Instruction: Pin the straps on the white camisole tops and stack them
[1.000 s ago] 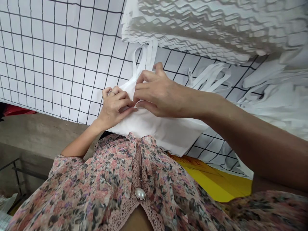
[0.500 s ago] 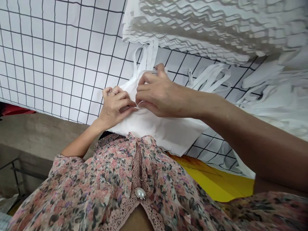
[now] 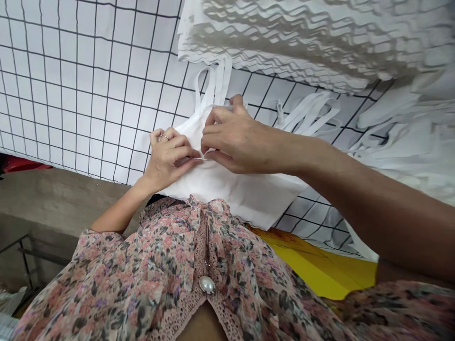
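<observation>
A white strapped garment, like a camisole or bra top (image 3: 245,194), lies on the checked cloth in front of me, its lower edge against my blouse. Its white straps (image 3: 213,85) stretch away toward the stacked pieces. My left hand (image 3: 172,156), with a ring on one finger, pinches the fabric near the garment's middle between thumb and forefinger. Close against it, my right hand (image 3: 231,137) pinches the same spot from the other side, one finger raised. Between the fingertips a small fold of fabric shows; whether anything else is held there is hidden.
A thick stack of white wavy-edged pieces (image 3: 284,47) fills the far right. More white straps (image 3: 313,113) and loose white fabric (image 3: 408,142) lie to the right. The checked cloth (image 3: 71,85) covers the table. Something yellow (image 3: 320,270) shows below its edge.
The view has shifted very slightly. Both hands keep their pinch at the same spot, with fingertips barely moved and the garment in place.
</observation>
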Tool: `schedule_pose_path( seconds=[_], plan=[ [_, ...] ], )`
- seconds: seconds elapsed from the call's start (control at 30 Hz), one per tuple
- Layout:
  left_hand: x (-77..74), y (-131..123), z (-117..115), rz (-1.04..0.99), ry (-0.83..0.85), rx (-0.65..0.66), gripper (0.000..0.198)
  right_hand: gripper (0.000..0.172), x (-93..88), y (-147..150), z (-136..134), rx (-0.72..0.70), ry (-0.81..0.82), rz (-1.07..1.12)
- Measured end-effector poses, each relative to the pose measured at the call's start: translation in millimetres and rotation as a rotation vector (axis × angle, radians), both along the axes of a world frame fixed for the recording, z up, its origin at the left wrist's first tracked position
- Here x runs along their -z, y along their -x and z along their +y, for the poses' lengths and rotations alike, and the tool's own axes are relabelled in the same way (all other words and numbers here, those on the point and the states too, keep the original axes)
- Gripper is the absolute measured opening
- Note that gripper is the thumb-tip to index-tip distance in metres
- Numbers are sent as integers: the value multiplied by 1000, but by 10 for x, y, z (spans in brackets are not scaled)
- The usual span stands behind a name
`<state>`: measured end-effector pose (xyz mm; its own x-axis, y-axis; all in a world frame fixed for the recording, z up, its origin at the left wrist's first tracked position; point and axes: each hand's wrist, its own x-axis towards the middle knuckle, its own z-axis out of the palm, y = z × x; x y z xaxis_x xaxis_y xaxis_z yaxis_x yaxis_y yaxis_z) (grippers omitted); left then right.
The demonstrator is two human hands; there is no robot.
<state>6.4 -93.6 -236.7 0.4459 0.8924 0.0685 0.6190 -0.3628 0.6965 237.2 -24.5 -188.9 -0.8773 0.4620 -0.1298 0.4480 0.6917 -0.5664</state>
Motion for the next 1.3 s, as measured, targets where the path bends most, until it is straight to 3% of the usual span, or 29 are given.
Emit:
schedule_pose_path(
  seconds=[0.4, 0.67, 1.03, 1.17, 1.3],
  plan=[
    [23, 8, 10, 18, 17, 18, 24, 33, 55, 67, -20, 32, 8, 36],
    [-7, 6, 24, 6, 78, 10, 24, 27, 218, 106, -242, 210, 4, 161],
    [-90, -11, 68, -27, 148, -2, 25, 35, 350, 87, -397, 355, -32, 205],
    [-73, -9, 86, -1, 156, 8, 24, 34, 188, 11, -123, 237, -24, 130],
    [-96, 39, 143, 15, 166, 49, 23, 41, -157, -135, 555, 108, 124, -49]
  ],
)
